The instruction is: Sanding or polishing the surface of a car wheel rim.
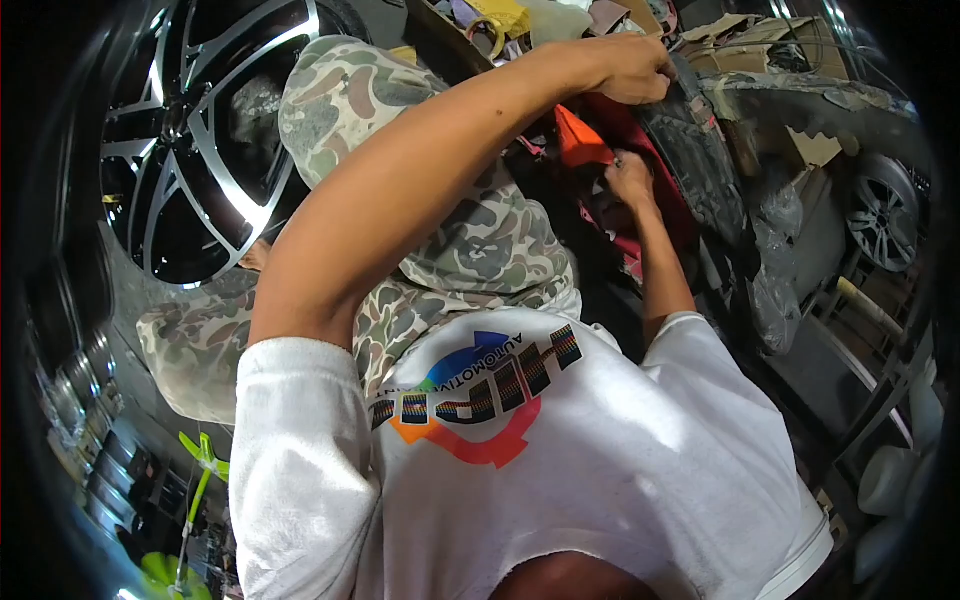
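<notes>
My left forearm crosses upward to my left hand (637, 75), whose fingers are curled near the dark edge above a red-lined space (660, 175); what they hold, if anything, is hidden. Below it, my right hand (630, 178) pinches the lower end of a bright orange piece (582, 138) of sheet or cloth, among pink and red scraps. My legs in camouflage trousers (480, 240) are bent beside this.
A black and silver wheel (175, 135) fills the upper left. Paper and cardboard scraps (750, 50) lie along the top. At the right are crumpled plastic (780, 250) and another silver wheel (882, 212). Bright green stands (205, 455) show at lower left.
</notes>
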A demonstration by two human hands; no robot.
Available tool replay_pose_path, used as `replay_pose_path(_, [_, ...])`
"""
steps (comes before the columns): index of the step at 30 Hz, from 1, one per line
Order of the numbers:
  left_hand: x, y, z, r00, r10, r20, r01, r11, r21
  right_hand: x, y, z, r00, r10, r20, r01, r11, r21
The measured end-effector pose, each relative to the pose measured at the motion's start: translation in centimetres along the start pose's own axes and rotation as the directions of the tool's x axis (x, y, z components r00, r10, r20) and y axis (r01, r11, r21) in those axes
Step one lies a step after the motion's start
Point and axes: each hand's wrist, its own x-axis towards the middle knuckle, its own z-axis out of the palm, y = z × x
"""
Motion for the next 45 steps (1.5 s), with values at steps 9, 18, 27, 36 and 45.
replay_pose_path(9, [-0.2,0.2,-0.8,1.000,-0.004,-0.022,0.006,0.998,0.067,3.3,-1.6,1.0,0.894,-0.447,0.020,0.446,0.894,0.044])
replay_pose_path(18, [-3.1,3.3,0.9,0.932,-0.242,0.269,0.111,0.899,0.424,3.9,2.8,-0.3,0.907,-0.420,-0.045,0.421,0.895,0.145])
replay_pose_path(27, [-4.1,2.0,11.2,0.853,-0.518,0.067,0.386,0.711,0.588,7.7,4.4,-4.6,0.804,-0.594,0.014,0.588,0.798,0.131])
replay_pose_path(36, [-5.6,-5.2,13.7,0.878,-0.449,0.167,0.321,0.810,0.490,2.2,0.9,-4.5,0.981,-0.118,0.156,0.156,0.952,-0.265])
replay_pose_path(45, [-3.8,-6.8,13.3,0.863,-0.466,0.196,0.374,0.850,0.372,6.7,9.2,0.9,0.967,-0.193,0.169,0.247,0.879,-0.409])
